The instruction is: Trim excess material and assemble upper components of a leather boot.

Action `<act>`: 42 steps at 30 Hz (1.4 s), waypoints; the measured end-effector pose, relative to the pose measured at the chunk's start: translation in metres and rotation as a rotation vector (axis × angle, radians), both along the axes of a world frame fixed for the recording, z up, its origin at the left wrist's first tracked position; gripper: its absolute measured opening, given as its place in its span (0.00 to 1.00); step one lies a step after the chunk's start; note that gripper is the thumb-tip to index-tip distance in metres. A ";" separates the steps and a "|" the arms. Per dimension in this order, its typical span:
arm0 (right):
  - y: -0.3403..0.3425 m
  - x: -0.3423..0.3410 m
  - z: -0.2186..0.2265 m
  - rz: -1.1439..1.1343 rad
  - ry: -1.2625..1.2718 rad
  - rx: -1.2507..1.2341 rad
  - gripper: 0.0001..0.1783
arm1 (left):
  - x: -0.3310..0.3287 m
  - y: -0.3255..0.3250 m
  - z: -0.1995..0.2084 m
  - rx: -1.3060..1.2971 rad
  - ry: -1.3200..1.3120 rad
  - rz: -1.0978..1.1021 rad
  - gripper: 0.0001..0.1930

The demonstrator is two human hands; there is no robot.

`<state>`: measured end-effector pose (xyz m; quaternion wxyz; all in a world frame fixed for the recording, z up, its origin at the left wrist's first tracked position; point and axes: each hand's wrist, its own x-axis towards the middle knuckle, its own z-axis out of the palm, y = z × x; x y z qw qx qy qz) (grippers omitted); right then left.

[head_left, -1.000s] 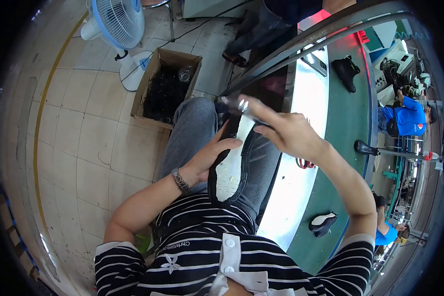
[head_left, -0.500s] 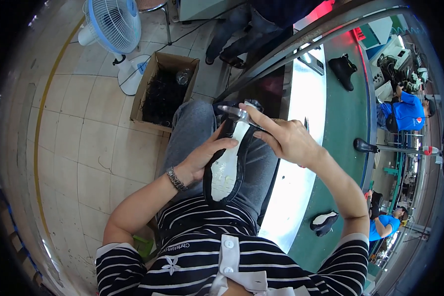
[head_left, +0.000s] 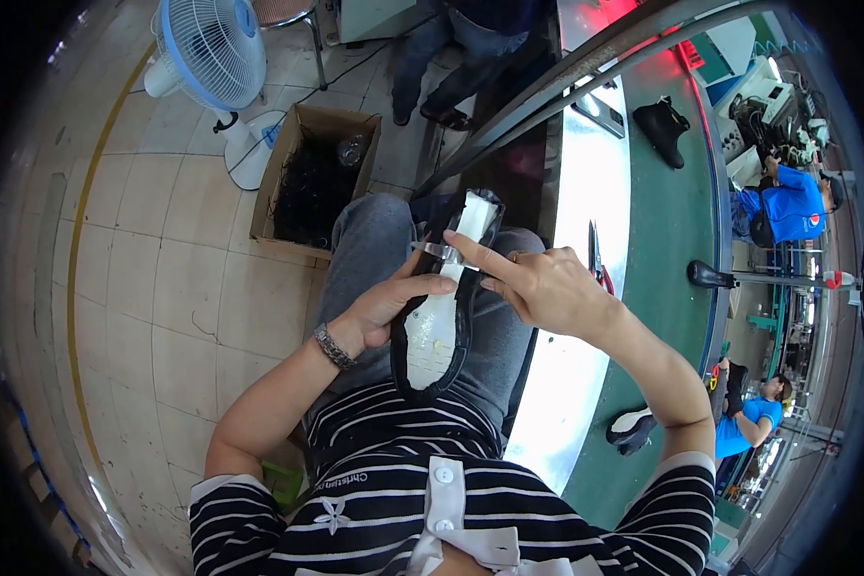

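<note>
A black shoe upper (head_left: 432, 355) lies sole-side up above my lap, with a white insole board across its underside. My left hand (head_left: 389, 302) is closed on its left side, thumb pressed on the white board. My right hand (head_left: 547, 286) is closed around a shiny metal hand tool (head_left: 440, 252), its forefinger stretched along it. The tool's metal head lies across the middle of the shoe, at its left edge. My fingers hide its handle, so its exact kind cannot be told.
Right of me runs a bright metal bench edge (head_left: 571, 384) with a red-handled tool (head_left: 600, 259). Beyond it, a green conveyor belt (head_left: 658, 221) carries a black boot (head_left: 662, 132) and another shoe (head_left: 632, 430). A cardboard box (head_left: 259, 216), a fan (head_left: 211, 53) and co-workers surround the place.
My right hand and the metal tool have moved down along the shoe, from near its far end toward the middle. My left hand still grips the shoe.
</note>
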<state>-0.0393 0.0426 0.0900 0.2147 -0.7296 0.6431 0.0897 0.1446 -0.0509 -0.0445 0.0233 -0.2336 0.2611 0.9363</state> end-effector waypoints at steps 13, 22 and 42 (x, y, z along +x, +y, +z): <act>0.017 0.022 -0.003 -0.107 -0.187 -0.049 0.36 | 0.011 0.003 0.003 0.010 0.032 -0.066 0.59; 0.040 0.024 0.025 -0.040 -0.156 0.129 0.37 | 0.031 0.049 -0.014 0.189 0.152 0.211 0.38; 0.026 0.038 0.037 0.032 -0.155 -0.025 0.36 | 0.032 0.058 -0.007 -0.003 0.046 0.251 0.43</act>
